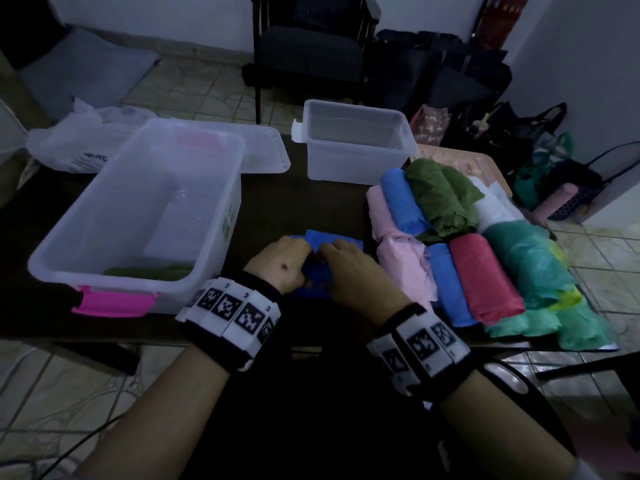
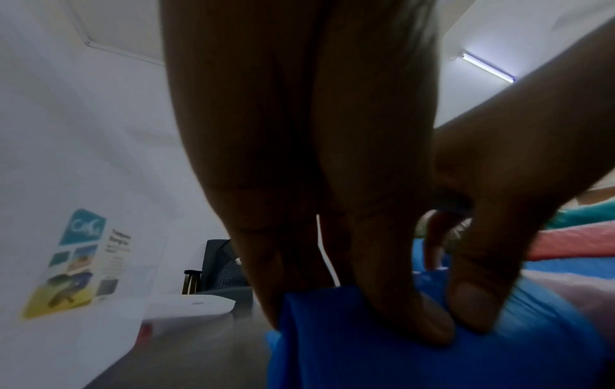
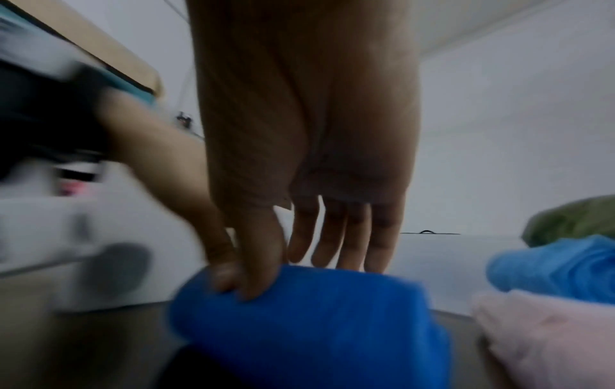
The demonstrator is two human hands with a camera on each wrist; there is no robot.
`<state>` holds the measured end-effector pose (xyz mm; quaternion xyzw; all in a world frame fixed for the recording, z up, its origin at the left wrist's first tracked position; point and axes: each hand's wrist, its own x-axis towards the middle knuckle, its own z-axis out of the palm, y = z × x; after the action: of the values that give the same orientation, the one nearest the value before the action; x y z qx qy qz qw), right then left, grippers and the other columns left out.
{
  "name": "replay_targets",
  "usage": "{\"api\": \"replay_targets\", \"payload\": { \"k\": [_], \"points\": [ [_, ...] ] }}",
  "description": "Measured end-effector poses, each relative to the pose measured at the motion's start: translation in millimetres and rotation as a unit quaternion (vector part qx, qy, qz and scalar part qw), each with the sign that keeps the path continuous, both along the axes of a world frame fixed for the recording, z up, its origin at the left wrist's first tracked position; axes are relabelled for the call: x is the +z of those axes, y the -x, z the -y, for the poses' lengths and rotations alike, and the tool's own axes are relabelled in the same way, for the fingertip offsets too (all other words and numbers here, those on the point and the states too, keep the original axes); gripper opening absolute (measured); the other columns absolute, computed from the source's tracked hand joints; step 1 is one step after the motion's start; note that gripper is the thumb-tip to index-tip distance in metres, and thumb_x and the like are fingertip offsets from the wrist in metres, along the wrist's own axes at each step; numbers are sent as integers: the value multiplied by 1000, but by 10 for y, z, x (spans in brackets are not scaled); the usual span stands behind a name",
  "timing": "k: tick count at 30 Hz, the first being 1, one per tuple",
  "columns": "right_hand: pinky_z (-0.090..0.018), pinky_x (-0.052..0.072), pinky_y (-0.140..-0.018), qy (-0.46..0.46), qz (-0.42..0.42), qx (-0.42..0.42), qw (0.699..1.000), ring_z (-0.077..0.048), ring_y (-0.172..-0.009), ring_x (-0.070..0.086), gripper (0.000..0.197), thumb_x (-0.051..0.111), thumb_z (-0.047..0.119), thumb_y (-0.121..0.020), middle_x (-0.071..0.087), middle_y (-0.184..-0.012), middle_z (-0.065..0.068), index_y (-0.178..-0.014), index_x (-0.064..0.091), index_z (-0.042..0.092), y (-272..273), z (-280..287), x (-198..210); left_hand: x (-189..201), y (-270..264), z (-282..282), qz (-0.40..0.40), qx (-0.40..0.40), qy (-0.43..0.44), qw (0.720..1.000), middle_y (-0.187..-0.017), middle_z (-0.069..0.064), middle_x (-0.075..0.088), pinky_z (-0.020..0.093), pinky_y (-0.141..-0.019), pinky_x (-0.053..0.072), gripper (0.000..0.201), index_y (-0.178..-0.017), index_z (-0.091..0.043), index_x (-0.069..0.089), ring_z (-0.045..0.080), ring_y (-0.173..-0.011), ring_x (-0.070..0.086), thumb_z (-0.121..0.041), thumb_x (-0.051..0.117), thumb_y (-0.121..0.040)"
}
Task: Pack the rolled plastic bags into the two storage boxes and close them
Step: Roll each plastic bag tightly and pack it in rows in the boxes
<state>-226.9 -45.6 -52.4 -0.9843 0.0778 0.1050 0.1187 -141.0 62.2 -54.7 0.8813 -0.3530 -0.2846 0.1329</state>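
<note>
Translucent plastic box [image 1: 138, 216]; crinkled matt blue bag [image 1: 332, 242].

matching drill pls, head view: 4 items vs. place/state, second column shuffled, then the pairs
Items:
1. large box
2. small box
3. blue bag
4. red roll

Place/state:
A. lying in the pile of rolls on the right of the table
B. far side of the table, open, nothing visible inside
C. gripped by the left hand and the right hand
D. pink latch, a green roll inside

Pairs: 1-D, 2-B, 3-C, 4-A
</note>
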Motion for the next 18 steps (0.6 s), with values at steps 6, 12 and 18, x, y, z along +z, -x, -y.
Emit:
{"api": "replay_targets", "payload": {
  "k": [6, 12, 18],
  "points": [
    [-37, 37, -97, 50, -10, 19, 999, -25, -121, 42, 54, 64, 26, -85, 44, -131, -8, -131, 39, 13, 117, -83, -140, 22, -15, 21, -43, 5, -19, 999, -128, 6, 50, 37, -96, 45, 42, -124, -19, 52, 23, -112, 53, -19, 66, -84],
    [-30, 37, -97, -38, -130, -2, 991, -24, -120, 48, 54, 67, 28, -85, 49, -133, -10, -131, 47, 9, -129, 119, -7, 20, 48, -66, 2, -9, 43, 999, -128, 5, 48, 26, -94, 39, 57, -128, -19, 55, 20, -117, 50, -12, 76, -75],
    [-43, 37, -105, -62, -208, -38, 975, -25, -128, 34, 97, 84, 45, -60, 31, -140, -3, -140, 32, 27, -322, 337, 45, 78, 27, -41, -33, -5, 11, 999, -136, 4, 44, 30, -99, 38, 58, -133, -20, 50, 20, -123, 46, -10, 71, -80]
  ]
}}
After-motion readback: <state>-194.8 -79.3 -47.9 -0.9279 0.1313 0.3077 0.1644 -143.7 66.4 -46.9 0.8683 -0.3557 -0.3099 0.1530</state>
